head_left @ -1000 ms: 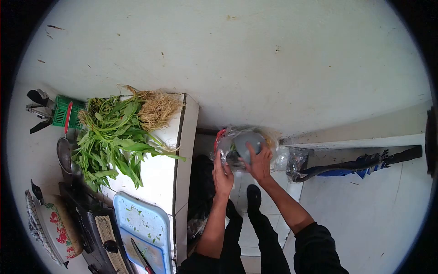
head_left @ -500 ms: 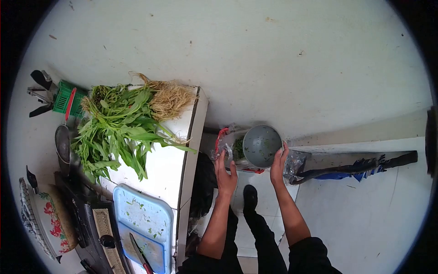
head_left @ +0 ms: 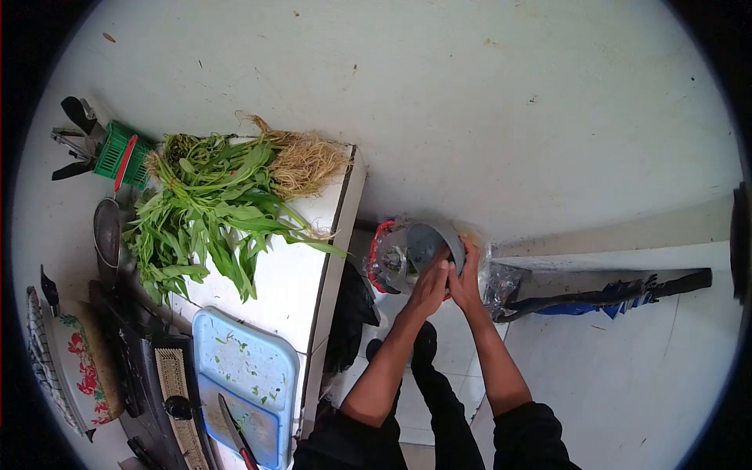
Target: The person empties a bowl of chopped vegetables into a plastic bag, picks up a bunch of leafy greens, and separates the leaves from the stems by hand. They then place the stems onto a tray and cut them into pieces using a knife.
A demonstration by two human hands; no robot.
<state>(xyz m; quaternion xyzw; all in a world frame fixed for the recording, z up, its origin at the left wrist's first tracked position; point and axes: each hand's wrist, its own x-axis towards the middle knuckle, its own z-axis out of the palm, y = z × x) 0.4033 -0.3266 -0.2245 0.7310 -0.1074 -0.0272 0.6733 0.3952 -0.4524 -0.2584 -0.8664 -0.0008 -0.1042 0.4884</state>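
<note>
A grey bowl [head_left: 425, 241] is tipped on its side over a bin lined with clear plastic [head_left: 376, 276], which has a red rim. Green scraps cling inside the bowl. My right hand [head_left: 467, 276] grips the bowl's right-hand rim, thumb towards me. My left hand [head_left: 428, 290] reaches to the bowl's inside with fingers stretched out, their tips partly hidden; it touches my right hand near the thumb.
Leafy greens with roots [head_left: 227, 200] lie on the white tiled counter [head_left: 274, 286]. A blue tray [head_left: 247, 345] there holds a knife [head_left: 235, 431] and scraps. A black bag [head_left: 352, 313] hangs beside the counter; an umbrella [head_left: 619, 294] lies against the wall at right.
The bowl has tilted further over the bin, its opening turning left. My left hand has moved right, from beside the bin to the bowl's inside. My right hand has shifted slightly left.
</note>
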